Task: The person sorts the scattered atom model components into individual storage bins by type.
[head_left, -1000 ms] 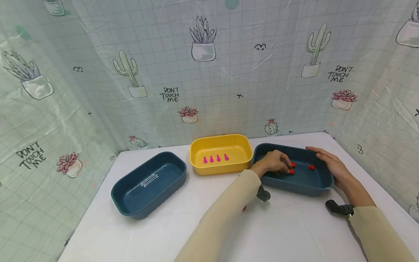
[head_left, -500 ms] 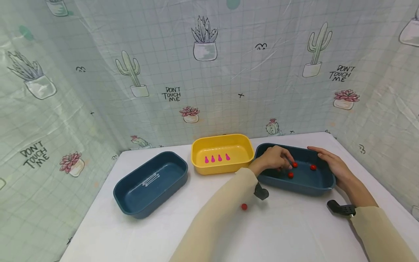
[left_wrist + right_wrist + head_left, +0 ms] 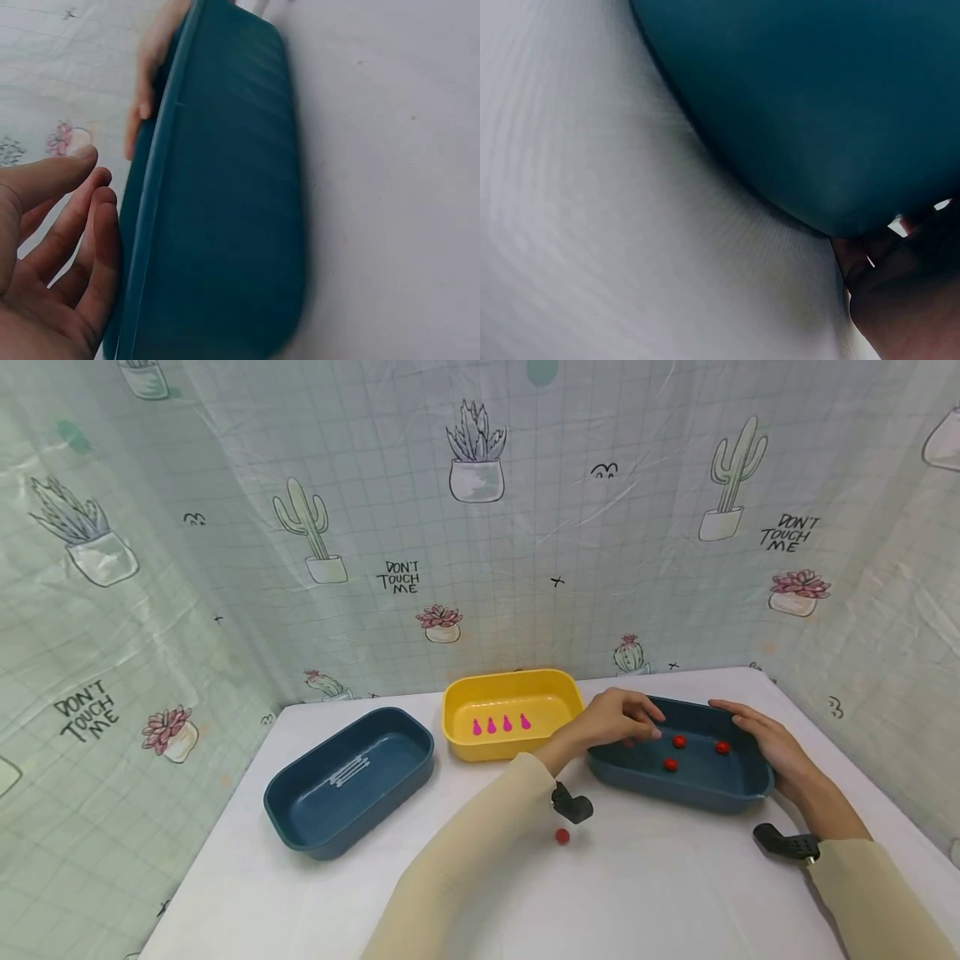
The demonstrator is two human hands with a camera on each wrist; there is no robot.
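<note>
My left hand [image 3: 617,718] hovers over the left end of the right-hand blue bin [image 3: 675,789], fingers loosely bent. In the left wrist view the thumb and fingertips [image 3: 88,154] stand apart with nothing between them, beside the rim of the blue bin [image 3: 225,195]. Three small red balls [image 3: 678,741] lie inside that bin. Against the bin's right end rests my right hand [image 3: 776,747], its fingers stretched along the outer wall. The right wrist view shows the fingers [image 3: 889,259] at the bin's outer corner, partly dark. Another red ball [image 3: 562,836] lies on the white table near my left wrist.
A yellow bin [image 3: 517,747] holding several pink pear-shaped pieces [image 3: 507,724] stands at the back middle. At left is a second blue bin [image 3: 322,847] with several thin white sticks [image 3: 349,771]. A patterned cloth [image 3: 375,485] hangs behind and beside the table.
My left hand has let go of a red ball in the right-hand blue bin and risen up and to the left. The right hand stays at the bin's end.
</note>
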